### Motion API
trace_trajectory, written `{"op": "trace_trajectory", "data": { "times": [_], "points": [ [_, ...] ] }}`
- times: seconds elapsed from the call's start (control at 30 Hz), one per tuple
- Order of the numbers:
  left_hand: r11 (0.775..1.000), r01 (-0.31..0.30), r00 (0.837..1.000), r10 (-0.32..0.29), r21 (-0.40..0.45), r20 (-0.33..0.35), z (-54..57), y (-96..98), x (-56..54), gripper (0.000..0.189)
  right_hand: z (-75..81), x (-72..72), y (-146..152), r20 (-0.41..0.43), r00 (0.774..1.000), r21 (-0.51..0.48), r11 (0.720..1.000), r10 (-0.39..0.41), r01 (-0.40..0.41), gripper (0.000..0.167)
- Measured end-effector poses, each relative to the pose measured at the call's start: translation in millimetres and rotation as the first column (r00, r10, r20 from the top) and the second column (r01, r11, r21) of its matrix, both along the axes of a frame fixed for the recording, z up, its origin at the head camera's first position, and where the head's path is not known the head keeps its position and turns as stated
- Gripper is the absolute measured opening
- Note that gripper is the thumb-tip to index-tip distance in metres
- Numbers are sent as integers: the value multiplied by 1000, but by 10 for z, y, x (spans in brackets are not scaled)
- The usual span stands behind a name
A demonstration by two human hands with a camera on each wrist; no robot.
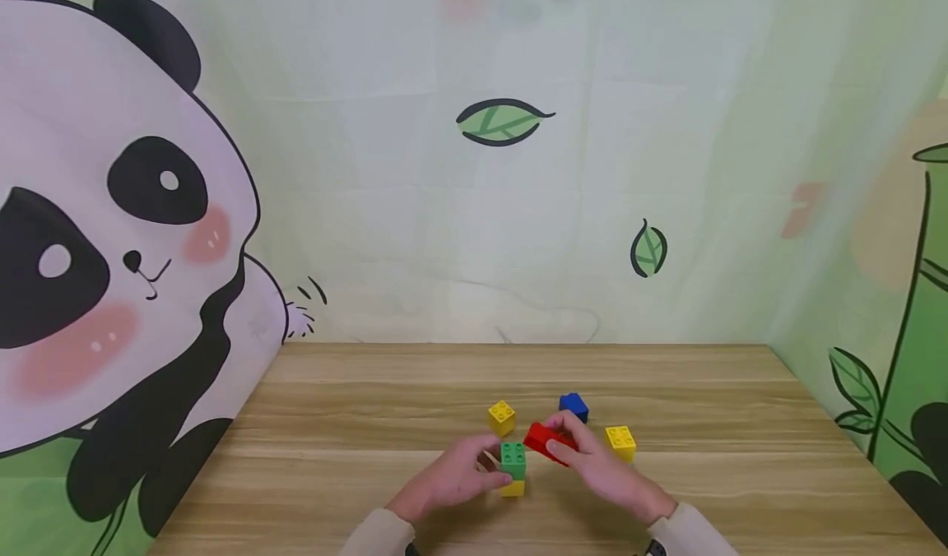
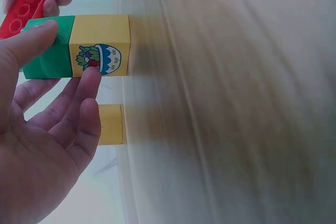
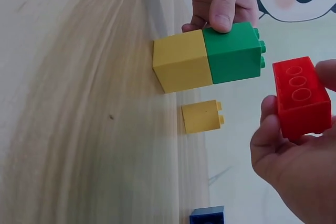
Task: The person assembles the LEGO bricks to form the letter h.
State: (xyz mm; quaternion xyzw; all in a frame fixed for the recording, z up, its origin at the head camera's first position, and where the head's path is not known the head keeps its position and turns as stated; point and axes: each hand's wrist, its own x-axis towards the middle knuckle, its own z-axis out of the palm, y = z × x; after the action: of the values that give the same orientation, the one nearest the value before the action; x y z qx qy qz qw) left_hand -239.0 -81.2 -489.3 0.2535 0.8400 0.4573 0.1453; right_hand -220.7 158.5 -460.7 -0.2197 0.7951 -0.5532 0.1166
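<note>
Well, our left hand [image 1: 461,471] gripped the green block [image 1: 513,456], stacked on a yellow block [image 1: 513,488] on the worktop [image 1: 355,396]. Our right hand [image 1: 607,470] held the long red block [image 1: 541,438] slanting, just higher and to the right.

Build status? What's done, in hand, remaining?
Done: green block sits on the yellow base block, held by the left hand.
In hand: red block in the right hand, apart from the stack.
Remaining, probably: far yellow block, rightmost yellow block and blue block, all loose.
</note>
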Motion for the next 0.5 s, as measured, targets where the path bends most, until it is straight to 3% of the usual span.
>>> {"op": "trace_trajectory", "data": {
  "times": [0.23, 0.5],
  "points": [
    [1000, -4, 1000, 4, -5, -15, 0, 48, 19, 16, 24, -2, 12, -48, 999, -39, 999, -12, 10, 26],
    [1000, -7, 1000, 7, 9, -15, 9, 116, 23, 16, 11, 0, 22, -99, 995, -16, 1000, -27, 25, 21]
  ]
}}
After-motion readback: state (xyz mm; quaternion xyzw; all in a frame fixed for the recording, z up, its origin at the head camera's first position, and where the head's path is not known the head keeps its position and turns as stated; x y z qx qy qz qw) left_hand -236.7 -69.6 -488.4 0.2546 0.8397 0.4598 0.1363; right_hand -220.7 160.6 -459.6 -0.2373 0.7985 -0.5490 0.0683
